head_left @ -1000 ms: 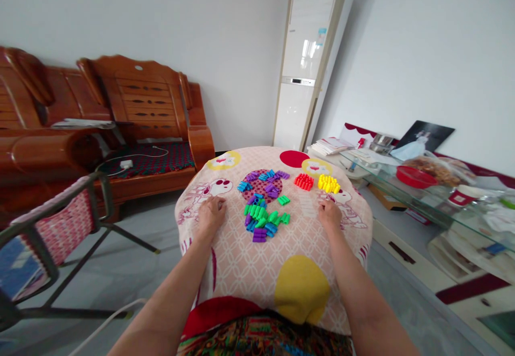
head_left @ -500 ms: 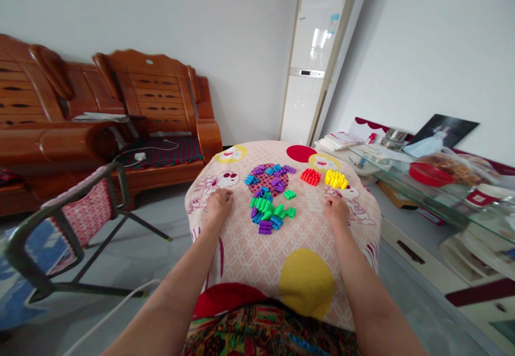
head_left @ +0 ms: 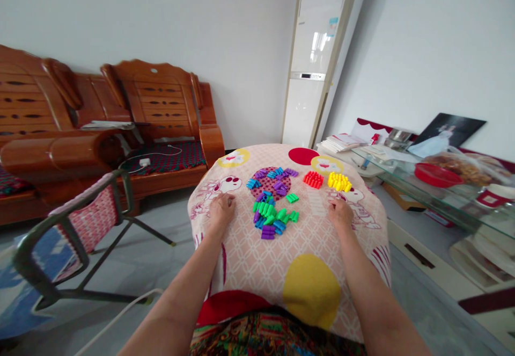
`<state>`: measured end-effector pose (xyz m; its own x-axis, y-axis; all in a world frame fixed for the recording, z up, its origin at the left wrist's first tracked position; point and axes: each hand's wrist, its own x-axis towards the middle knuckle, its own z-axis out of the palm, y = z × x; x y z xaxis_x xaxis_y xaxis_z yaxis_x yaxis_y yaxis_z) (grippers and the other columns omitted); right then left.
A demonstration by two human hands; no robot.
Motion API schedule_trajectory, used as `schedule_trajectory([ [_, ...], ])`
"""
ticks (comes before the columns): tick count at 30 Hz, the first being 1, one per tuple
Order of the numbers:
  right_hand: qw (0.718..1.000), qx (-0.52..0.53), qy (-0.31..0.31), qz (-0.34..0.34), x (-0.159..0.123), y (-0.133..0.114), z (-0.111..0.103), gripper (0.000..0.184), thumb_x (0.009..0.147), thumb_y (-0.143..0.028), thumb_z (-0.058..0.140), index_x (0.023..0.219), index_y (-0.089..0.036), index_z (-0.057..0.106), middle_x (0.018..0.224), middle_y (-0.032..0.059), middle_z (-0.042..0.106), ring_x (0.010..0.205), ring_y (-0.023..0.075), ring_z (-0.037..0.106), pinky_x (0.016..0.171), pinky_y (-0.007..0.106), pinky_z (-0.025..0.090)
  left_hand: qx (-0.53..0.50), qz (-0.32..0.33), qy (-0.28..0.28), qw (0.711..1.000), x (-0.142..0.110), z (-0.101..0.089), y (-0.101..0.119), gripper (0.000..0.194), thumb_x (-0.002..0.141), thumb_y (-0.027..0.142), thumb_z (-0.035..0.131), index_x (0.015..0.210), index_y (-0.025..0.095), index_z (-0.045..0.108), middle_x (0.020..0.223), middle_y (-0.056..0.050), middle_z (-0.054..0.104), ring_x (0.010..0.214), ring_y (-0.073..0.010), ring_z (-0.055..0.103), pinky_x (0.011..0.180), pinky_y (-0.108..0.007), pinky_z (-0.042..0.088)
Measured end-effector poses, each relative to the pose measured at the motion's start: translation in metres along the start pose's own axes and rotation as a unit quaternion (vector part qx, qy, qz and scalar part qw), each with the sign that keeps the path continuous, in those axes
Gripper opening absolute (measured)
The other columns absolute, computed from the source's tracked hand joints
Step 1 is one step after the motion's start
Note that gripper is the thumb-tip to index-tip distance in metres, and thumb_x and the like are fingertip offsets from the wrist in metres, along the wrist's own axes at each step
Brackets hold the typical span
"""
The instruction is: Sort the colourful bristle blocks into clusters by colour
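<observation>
My left hand (head_left: 221, 209) rests palm down on the patterned cloth (head_left: 257, 259) that covers a small table, fingers loosely curled, holding nothing. My right hand (head_left: 340, 212) lies the same way on the right side. Between them sits a mixed heap of small green, blue and purple plastic pieces (head_left: 271, 213). Farther back, purple and blue pieces (head_left: 273, 180) lie scattered on a dark dotted circle. A red group (head_left: 313, 179) and a yellow group (head_left: 338, 182) are set apart at the back right.
A folding chair (head_left: 68, 238) stands at the left on the grey floor. A wooden sofa (head_left: 120, 114) lines the back wall. A tall white air conditioner (head_left: 311, 60) stands in the corner. A cluttered glass table (head_left: 442, 179) runs along the right.
Both hands stay put on the cloth. Only the camera has shifted, so the table and pieces sit a little further right and lower in view.
</observation>
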<state>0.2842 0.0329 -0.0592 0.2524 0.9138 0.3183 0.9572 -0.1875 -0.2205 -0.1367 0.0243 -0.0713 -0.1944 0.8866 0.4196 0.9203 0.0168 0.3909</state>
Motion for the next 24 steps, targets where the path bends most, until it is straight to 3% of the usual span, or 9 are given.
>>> schedule_trajectory([
  [5, 1.000, -0.020, -0.012, -0.016, 0.001, -0.005, -0.001, 0.029, 0.092, -0.019, 0.043, 0.096, -0.017, 0.072, 0.100, 0.0095, 0.069, 0.090, 0.0191, 0.060, 0.071, 0.027, 0.038, 0.008, -0.001, -0.004, 1.000, 0.002, 0.001, -0.002, 0.027, 0.085, 0.025, 0.051, 0.102, 0.018, 0.070, 0.106, -0.010, 0.071, 0.104, -0.0235, 0.065, 0.096, -0.034, 0.047],
  [10, 0.997, -0.028, -0.073, -0.027, 0.013, -0.005, -0.007, 0.027, 0.092, -0.017, 0.043, 0.095, -0.017, 0.070, 0.098, 0.0097, 0.069, 0.089, 0.0186, 0.062, 0.069, 0.026, 0.037, 0.014, -0.004, -0.010, 1.000, 0.004, -0.001, -0.001, 0.028, 0.085, 0.025, 0.051, 0.103, 0.019, 0.071, 0.106, -0.010, 0.071, 0.103, -0.0239, 0.065, 0.095, -0.034, 0.048],
  [17, 0.977, 0.016, -0.173, -0.127, 0.042, 0.011, -0.018, 0.018, 0.084, -0.011, 0.052, 0.083, -0.015, 0.070, 0.090, 0.0088, 0.072, 0.087, 0.0176, 0.062, 0.071, 0.023, 0.040, 0.026, -0.025, -0.029, 0.999, 0.006, -0.005, 0.005, 0.030, 0.084, 0.025, 0.051, 0.105, 0.017, 0.071, 0.108, -0.011, 0.072, 0.104, -0.0246, 0.065, 0.095, -0.034, 0.049],
  [22, 0.962, 0.030, -0.219, -0.160, 0.057, 0.010, -0.028, 0.013, 0.077, -0.010, 0.058, 0.068, -0.015, 0.066, 0.070, 0.0032, 0.068, 0.069, 0.0138, 0.061, 0.063, 0.021, 0.042, 0.000, -0.046, -0.056, 0.997, 0.025, -0.001, 0.017, 0.034, 0.081, 0.020, 0.052, 0.109, 0.018, 0.072, 0.110, -0.011, 0.072, 0.103, -0.0249, 0.067, 0.091, -0.033, 0.051],
  [24, 0.955, 0.051, -0.259, -0.135, 0.061, 0.009, -0.029, 0.013, 0.080, -0.014, 0.058, 0.068, -0.015, 0.064, 0.057, 0.0000, 0.061, 0.054, 0.0120, 0.056, 0.054, 0.021, 0.040, -0.030, -0.049, -0.056, 0.997, 0.037, 0.001, 0.026, 0.036, 0.080, 0.019, 0.053, 0.111, 0.016, 0.071, 0.112, -0.011, 0.072, 0.099, -0.0235, 0.068, 0.089, -0.032, 0.052],
])
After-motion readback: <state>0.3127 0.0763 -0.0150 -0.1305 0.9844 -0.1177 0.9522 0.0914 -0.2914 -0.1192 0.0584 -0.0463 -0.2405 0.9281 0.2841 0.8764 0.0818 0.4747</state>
